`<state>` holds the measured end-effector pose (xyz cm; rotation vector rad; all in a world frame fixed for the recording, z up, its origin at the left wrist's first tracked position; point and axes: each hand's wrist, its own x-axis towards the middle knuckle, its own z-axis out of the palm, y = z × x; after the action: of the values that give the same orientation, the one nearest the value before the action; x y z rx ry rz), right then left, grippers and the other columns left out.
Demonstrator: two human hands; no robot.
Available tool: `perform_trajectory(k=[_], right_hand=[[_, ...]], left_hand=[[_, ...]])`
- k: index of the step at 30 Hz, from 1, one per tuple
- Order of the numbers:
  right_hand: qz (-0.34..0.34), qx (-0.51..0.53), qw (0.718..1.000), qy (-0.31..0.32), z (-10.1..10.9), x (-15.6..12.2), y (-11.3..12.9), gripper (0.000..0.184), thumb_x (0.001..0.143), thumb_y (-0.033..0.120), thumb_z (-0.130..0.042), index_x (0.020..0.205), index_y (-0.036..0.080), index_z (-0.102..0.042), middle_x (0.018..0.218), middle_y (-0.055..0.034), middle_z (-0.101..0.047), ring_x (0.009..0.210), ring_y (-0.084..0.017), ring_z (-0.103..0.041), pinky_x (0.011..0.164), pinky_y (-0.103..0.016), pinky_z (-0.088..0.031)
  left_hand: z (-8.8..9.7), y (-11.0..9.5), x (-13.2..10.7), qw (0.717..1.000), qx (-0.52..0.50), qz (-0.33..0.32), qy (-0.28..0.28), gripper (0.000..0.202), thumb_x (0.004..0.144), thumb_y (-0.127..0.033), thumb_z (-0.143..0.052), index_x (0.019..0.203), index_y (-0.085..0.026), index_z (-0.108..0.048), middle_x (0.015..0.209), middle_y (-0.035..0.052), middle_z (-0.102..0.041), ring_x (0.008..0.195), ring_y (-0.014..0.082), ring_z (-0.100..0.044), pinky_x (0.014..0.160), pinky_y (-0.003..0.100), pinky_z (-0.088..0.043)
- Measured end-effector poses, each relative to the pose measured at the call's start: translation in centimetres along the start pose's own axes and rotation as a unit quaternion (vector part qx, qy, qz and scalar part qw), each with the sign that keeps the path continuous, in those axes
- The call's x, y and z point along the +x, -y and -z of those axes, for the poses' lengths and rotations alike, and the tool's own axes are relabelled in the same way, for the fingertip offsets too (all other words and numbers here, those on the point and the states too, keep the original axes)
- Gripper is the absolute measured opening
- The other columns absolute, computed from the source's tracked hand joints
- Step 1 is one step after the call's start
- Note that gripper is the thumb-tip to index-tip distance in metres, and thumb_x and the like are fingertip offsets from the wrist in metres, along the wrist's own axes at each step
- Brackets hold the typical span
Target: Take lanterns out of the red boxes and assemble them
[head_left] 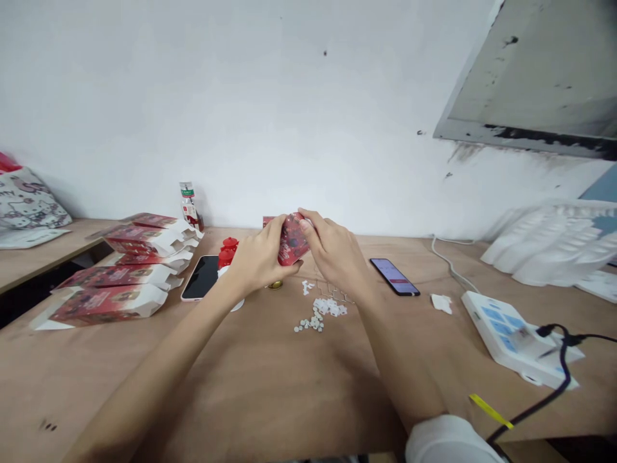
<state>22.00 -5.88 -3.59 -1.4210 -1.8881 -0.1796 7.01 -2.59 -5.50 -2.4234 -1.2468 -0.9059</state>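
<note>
Between my two hands, raised over the far middle of the table, is a small red printed box [292, 241]. My left hand [260, 254] grips its left side, with fingers reaching under the lower edge. On the upper right side, my right hand [332, 247] closes round it, thumb on the printed face. Below them on the table lie small white plastic pieces [330, 307], round metallic-looking discs [311, 321] and thin bent wire pieces [337, 294]. Red plastic parts [228, 249] sit just beyond my left wrist, partly covered by it.
Several open red boxes [110, 302] lie at left beside a phone [201, 278]. A second phone [395, 276] lies right of centre. Further right are a white power strip [515, 337] with black cables and a white bundle [554, 241]. A tube [189, 202] stands against the wall.
</note>
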Motion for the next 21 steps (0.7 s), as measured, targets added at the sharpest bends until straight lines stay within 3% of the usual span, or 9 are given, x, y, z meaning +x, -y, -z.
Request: perform_trajectory(k=[10, 21], right_hand=[[-0.001, 0.015, 1.0, 0.02, 1.0, -0.1, -0.2, 0.043, 0.094, 0.046, -0.02, 0.117, 0.023, -0.049, 0.075, -0.0043, -0.066, 0.062, -0.019, -0.057, 0.057, -0.029, -0.035], [0.015, 0.023, 0.999, 0.03, 1.1, -0.2, -0.5, 0.044, 0.095, 0.044, -0.018, 0.118, 0.021, -0.046, 0.069, -0.0032, -0.063, 0.058, -0.018, -0.055, 0.056, -0.03, -0.036]], left_hand=[[1.2, 0.9, 0.2, 0.998, 0.01, -0.054, 0.027, 0.067, 0.072, -0.043, -0.058, 0.127, -0.014, -0.032, 0.097, 0.0118, -0.065, 0.079, 0.0266, -0.064, 0.059, 0.03, -0.043], [1.6, 1.1, 0.2, 0.997, 0.01, -0.07, 0.016, 0.061, 0.073, -0.039, -0.058, 0.125, -0.015, -0.036, 0.104, 0.0129, -0.064, 0.086, 0.0265, -0.064, 0.06, 0.03, -0.043]])
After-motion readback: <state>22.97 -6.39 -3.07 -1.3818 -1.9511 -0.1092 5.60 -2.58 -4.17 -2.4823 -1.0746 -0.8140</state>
